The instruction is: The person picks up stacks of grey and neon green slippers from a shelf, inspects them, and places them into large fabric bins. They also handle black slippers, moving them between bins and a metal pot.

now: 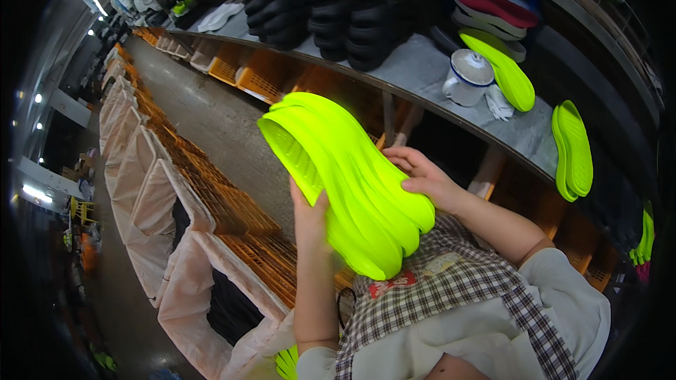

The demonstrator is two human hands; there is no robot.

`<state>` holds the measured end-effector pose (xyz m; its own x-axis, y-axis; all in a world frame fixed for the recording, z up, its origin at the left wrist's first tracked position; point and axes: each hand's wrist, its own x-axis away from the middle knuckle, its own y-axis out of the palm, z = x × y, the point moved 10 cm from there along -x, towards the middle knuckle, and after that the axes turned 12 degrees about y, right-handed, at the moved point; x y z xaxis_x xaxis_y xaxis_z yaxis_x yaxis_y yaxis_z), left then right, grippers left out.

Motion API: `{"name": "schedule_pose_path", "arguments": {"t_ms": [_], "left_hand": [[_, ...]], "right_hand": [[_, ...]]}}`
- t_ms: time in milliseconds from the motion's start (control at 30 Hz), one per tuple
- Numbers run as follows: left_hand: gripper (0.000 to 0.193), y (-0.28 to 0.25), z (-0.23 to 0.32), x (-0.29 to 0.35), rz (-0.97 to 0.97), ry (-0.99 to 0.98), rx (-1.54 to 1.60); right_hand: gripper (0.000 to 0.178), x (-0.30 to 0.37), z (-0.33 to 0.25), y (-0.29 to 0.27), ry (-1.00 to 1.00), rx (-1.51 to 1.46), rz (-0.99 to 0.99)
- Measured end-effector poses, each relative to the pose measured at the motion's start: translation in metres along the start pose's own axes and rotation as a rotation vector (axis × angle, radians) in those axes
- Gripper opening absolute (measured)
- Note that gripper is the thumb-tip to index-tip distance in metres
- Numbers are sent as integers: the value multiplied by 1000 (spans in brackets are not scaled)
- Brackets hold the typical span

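A nested stack of neon yellow-green shoe soles (345,176) is held up in front of my checked apron, tilted, with its hollow side showing at the upper left. Gripping the stack's left side, my left hand (310,214) has its thumb on the near edge and its other fingers mostly hidden behind. My right hand (428,177) closes on the stack's right side, the thumb pressed to the outer face. To the right on the grey workbench (415,74) lie a single neon sole (503,70) and a pair of neon soles (574,151).
Stacks of black soles (366,32) line the bench's back. A white lidded mug (468,77) and crumpled white cloth (498,103) are near its edge. Orange crates (260,81) sit below. A row of cloth-lined orange baskets (190,190) stands at left, beside a grey floor aisle (204,109).
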<state>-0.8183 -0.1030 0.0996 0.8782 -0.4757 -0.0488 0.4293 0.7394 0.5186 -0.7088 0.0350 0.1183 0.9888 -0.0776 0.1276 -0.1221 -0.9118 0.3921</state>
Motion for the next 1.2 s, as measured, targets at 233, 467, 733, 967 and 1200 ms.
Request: {"name": "schedule_pose_path", "arguments": {"t_ms": [233, 467, 733, 967, 1200], "left_hand": [[88, -2, 2, 2, -30, -2, -87], [87, -5, 6, 2, -51, 51, -186], [81, -8, 7, 8, -67, 80, -220], [59, -17, 7, -5, -85, 219, -346], [81, -8, 33, 5, -27, 139, -536]], "right_hand": [[71, 5, 15, -1, 25, 72, -10], [71, 5, 13, 1, -137, 169, -42], [70, 1, 18, -1, -213, 271, -71], [78, 4, -6, 22, -348, 723, -84], [91, -21, 13, 12, 122, 21, -109]]}}
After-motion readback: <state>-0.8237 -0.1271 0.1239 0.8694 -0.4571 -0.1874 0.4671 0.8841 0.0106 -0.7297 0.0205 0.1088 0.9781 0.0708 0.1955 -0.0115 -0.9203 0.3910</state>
